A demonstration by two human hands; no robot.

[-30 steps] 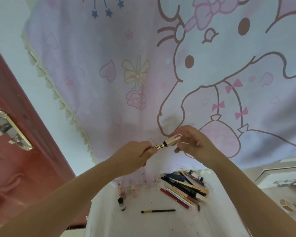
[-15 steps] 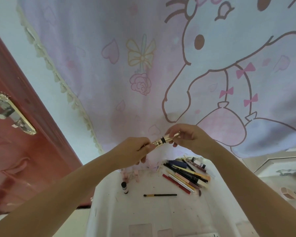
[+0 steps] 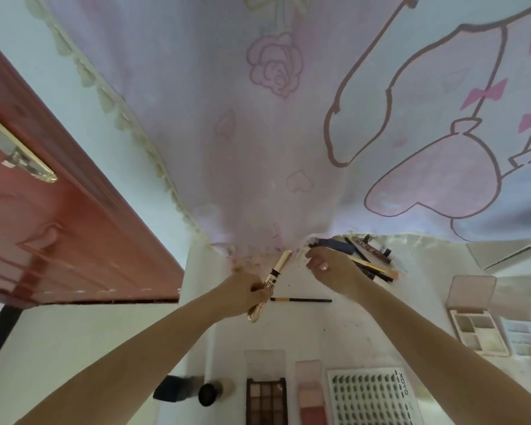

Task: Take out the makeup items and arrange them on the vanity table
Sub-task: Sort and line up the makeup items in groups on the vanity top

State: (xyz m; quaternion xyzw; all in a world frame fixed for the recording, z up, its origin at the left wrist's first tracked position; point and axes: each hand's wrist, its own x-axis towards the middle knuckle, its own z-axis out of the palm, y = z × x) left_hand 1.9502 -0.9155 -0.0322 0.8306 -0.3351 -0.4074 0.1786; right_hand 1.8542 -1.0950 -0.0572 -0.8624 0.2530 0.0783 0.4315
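Observation:
My left hand (image 3: 245, 294) grips a gold mascara tube (image 3: 273, 279) by its lower half, and the tube tilts up to the right above the white vanity table (image 3: 334, 329). My right hand (image 3: 328, 268) hovers just right of the tube's tip with loosely curled fingers that hold nothing. Behind that hand lies a pile of makeup pencils (image 3: 371, 262) at the back of the table. A single black pencil with a yellow end (image 3: 301, 300) lies flat between my wrists.
Eyeshadow palettes (image 3: 266, 400), a blush palette (image 3: 311, 394) and a white lash card (image 3: 371, 397) line the near edge. More open palettes (image 3: 475, 329) lie at the right. A dark round jar (image 3: 207, 394) stands near left. A red door (image 3: 59, 228) is left, a pink curtain (image 3: 258, 133) behind.
My right hand has let go of the mascara tube and drawn slightly right. My left hand keeps the tube and has lowered toward the table. The camera has tipped down.

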